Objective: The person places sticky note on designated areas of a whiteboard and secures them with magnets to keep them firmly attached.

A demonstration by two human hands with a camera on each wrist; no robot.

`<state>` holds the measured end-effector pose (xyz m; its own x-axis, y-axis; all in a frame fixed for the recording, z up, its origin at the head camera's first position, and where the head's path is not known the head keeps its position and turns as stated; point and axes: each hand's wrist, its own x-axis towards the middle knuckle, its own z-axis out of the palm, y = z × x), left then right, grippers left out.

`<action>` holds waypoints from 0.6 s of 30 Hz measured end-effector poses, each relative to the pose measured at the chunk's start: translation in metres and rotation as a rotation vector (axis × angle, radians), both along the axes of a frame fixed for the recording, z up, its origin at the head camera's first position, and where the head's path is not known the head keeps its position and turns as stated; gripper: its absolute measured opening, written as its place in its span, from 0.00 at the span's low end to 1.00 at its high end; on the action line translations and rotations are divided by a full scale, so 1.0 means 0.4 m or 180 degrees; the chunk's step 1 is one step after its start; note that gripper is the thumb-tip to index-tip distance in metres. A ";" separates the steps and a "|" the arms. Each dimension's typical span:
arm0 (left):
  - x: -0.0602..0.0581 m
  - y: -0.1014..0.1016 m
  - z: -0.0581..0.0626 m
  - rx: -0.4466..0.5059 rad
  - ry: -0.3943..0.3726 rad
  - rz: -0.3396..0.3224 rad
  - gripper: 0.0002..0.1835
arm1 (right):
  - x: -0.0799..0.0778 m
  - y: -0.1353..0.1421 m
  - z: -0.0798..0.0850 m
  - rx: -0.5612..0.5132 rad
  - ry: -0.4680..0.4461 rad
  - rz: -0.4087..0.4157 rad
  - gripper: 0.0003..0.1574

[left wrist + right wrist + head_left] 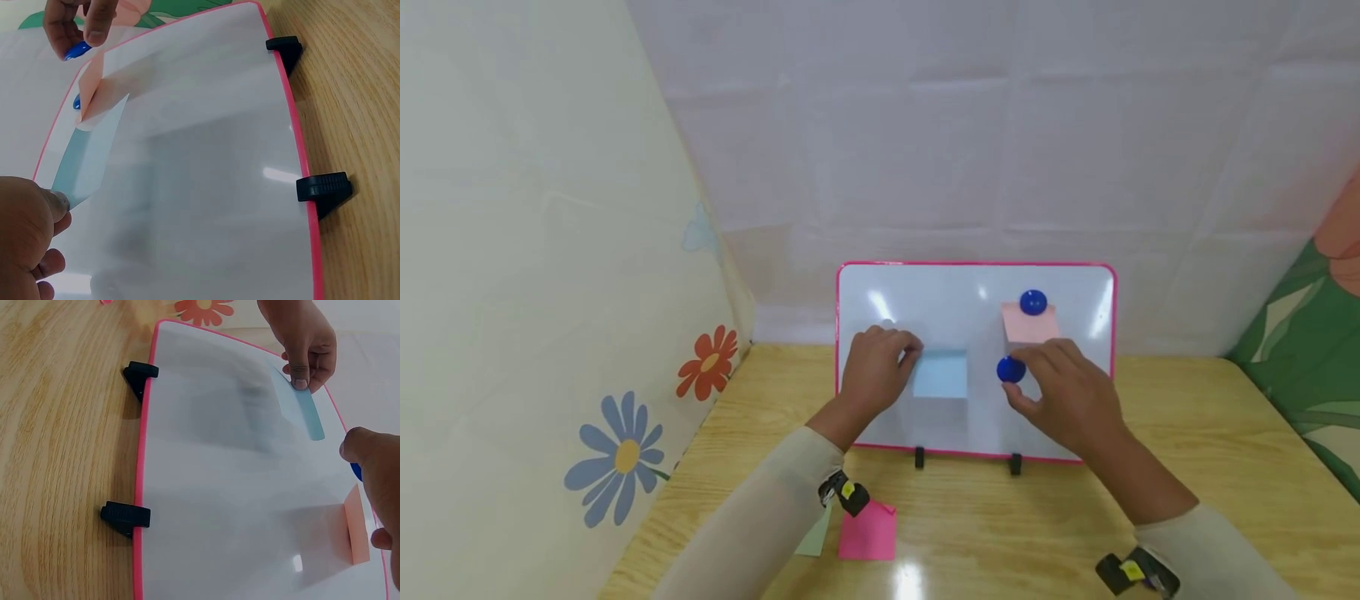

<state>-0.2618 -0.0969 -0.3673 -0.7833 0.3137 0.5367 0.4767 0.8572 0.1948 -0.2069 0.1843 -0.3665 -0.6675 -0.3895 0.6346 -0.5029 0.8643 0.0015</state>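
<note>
Before whiteboard [925, 308] | left grip [876, 367] pinches blue note [940, 377] by edge | right grip [1071, 396] pinches blue magnet [1011, 369]

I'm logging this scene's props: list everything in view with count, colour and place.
Whiteboard: 1, white, pink-framed, on the table
Table: 1, yellowish, under the whiteboard
Feet: 2, black, whiteboard's lower edge
Peach note: 1, peach, whiteboard's upper right
Blue note: 1, light blue, near whiteboard's middle
Magnets: 2, blue, on peach note; in right hand
Pink note: 1, bright pink, on the table
Green note: 1, pale green, beside pink note
Back cloth: 1, greyish, behind whiteboard
Floral panels: 2, cream left, green right
Sleeves: 2, cream, forearms
Wrist cameras: 2, black, wrists
Left hand: 1, bare, holding blue note
Right hand: 1, bare, holding magnet
</note>
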 end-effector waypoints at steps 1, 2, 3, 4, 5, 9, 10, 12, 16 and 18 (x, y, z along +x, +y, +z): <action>-0.002 0.001 0.000 0.0000 -0.0002 0.0010 0.07 | -0.001 -0.001 0.001 0.0001 0.0001 -0.0007 0.34; -0.003 0.001 -0.001 0.0001 -0.0007 0.0014 0.07 | -0.002 -0.003 0.002 0.0005 0.0000 -0.0012 0.34; -0.004 0.002 -0.001 -0.0002 -0.0007 0.0019 0.07 | -0.002 -0.004 0.003 0.0009 -0.0002 -0.0018 0.34; -0.005 0.002 -0.002 0.0000 -0.0008 0.0027 0.07 | -0.003 -0.005 0.004 0.0018 0.0003 -0.0022 0.34; -0.006 0.002 -0.002 -0.0002 -0.0006 0.0037 0.07 | -0.004 -0.007 0.006 0.0015 0.0003 -0.0020 0.34; -0.011 0.004 -0.001 -0.0001 -0.0014 0.0069 0.06 | -0.009 -0.013 0.014 0.0013 -0.0003 -0.0005 0.33; -0.012 0.005 -0.001 -0.0007 -0.0021 0.0080 0.06 | -0.010 -0.015 0.016 0.0016 -0.0008 -0.0003 0.33; -0.015 0.007 -0.001 -0.0011 -0.0046 0.0091 0.06 | -0.012 -0.017 0.019 0.0024 -0.0025 -0.0015 0.33; -0.022 0.011 -0.004 -0.0040 -0.0058 0.0124 0.07 | -0.017 -0.019 0.021 0.0060 -0.0059 -0.0039 0.32; -0.025 0.013 -0.004 -0.0042 -0.0046 0.0135 0.07 | -0.020 -0.018 0.021 0.0085 -0.0060 -0.0039 0.32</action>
<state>-0.2716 -0.0918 -0.3691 -0.8037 0.2870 0.5212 0.4371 0.8792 0.1898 -0.2148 0.1772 -0.3581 -0.6841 -0.3977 0.6115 -0.4924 0.8703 0.0152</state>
